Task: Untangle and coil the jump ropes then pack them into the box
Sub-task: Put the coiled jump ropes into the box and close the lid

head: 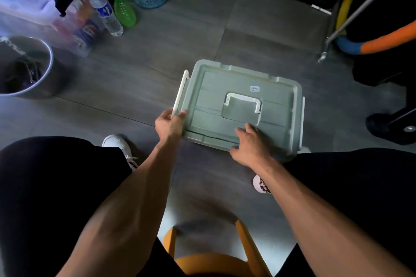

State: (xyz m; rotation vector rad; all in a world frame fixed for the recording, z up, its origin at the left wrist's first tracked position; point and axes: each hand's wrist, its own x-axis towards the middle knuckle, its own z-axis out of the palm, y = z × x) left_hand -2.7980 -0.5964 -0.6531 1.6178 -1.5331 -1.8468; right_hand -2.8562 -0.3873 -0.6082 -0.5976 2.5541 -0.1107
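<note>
Left hand (169,124): gripping the white latch (179,94) at the box's near-left corner, fingers curled round its lower end.
Box (279,117): sitting on the floor (139,56) between the person's feet, green lid (209,94) on.
Right hand (248,141): pressing down on the lid's near edge, fingers spread, grasping nothing.
Jump ropes: not showing anywhere; I cannot tell whether they are inside.
Doing it well: probably holding the lid steady with the right hand while working the latch evenly.

Matt green plastic box (238,105), white plastic handle (244,101), grey tiled floor (135,69).
</note>
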